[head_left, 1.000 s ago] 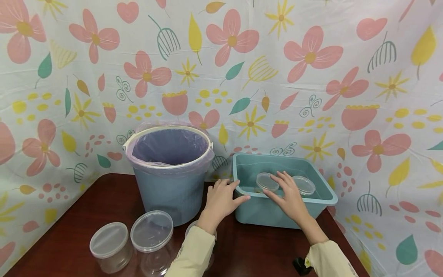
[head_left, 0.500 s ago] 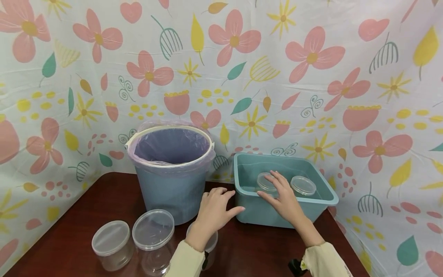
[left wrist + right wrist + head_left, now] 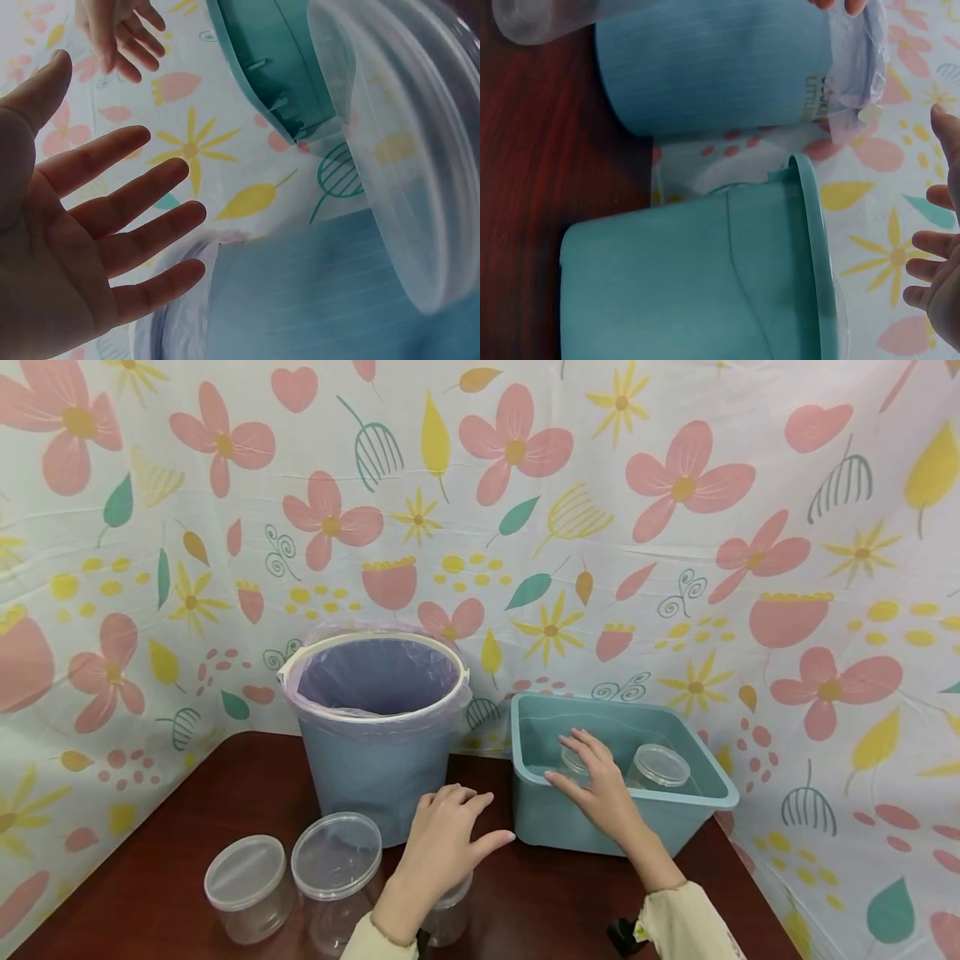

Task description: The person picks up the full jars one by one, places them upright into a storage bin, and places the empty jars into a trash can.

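My left hand (image 3: 442, 843), fingers spread and holding nothing, hovers over the table above a small clear jar (image 3: 452, 914) partly hidden behind it. In the left wrist view that palm (image 3: 82, 247) faces a clear jar (image 3: 412, 150) at the right. My right hand (image 3: 603, 789), also loose and bare of any object, hangs over the front rim of a teal plastic tub (image 3: 562, 827). Inside the tub are two clear lidded jars: one (image 3: 662, 766) at the right, the other (image 3: 573, 763) partly covered by the right fingers. The right wrist view shows my right hand (image 3: 946, 262) beyond the rim.
A blue bucket (image 3: 375, 777) with a purple-tinted liner bag stands left of the tub. Two clear lidded jars, one short (image 3: 247, 885) and one taller (image 3: 337, 860), stand in front of it on the dark wooden table (image 3: 157, 860). A floral curtain (image 3: 480, 527) hangs behind.
My left hand has drawn away from the tub's left corner, down and to the left. The right hand has shifted slightly left over the rim. Both have stayed without an object.
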A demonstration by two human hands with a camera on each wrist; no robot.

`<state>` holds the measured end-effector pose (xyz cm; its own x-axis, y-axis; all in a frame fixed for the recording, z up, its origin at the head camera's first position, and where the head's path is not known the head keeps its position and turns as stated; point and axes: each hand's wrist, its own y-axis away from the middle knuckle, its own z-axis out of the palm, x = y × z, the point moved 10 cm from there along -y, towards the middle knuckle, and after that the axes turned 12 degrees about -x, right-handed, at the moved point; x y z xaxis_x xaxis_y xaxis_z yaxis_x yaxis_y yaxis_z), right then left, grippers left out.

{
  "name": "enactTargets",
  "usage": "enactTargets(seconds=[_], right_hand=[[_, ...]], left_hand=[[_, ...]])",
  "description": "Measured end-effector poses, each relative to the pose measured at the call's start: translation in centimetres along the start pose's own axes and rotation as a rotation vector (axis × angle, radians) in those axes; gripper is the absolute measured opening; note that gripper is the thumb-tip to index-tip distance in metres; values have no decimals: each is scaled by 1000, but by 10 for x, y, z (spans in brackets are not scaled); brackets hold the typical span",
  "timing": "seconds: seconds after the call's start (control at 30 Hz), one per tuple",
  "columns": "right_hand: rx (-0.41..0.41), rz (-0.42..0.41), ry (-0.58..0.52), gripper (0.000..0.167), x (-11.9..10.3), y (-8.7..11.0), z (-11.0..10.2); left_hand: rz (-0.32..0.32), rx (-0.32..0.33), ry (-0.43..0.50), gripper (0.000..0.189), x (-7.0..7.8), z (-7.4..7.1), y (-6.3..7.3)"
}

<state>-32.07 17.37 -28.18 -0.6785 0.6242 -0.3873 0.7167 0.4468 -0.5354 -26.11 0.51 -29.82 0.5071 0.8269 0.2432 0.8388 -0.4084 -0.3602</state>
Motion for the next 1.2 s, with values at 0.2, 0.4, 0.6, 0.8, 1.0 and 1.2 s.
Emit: enactTargets(seconds=[0.2, 0.4, 0.6, 0.8, 1.0, 1.2], right_hand=[[5, -13, -34, 54, -6, -11, 6], [25, -8, -104, 55, -11, -21, 9], [19, -7, -153, 54, -17, -33, 14], [-19, 10, -223, 50, -22, -49, 24], [-28, -1, -281, 43, -43, -60, 27], [-18, 19, -361, 42, -62, -71, 28]], left_hand=[[13, 65, -15, 50, -2, -9, 13], [-8, 101, 63, 48, -12, -15, 27], [-30, 156, 87, 44, -22, -20, 40], [-32, 204, 71, 40, -22, -27, 52], [-27, 236, 66, 38, -22, -32, 64], [-68, 214, 81, 39, -26, -33, 77]])
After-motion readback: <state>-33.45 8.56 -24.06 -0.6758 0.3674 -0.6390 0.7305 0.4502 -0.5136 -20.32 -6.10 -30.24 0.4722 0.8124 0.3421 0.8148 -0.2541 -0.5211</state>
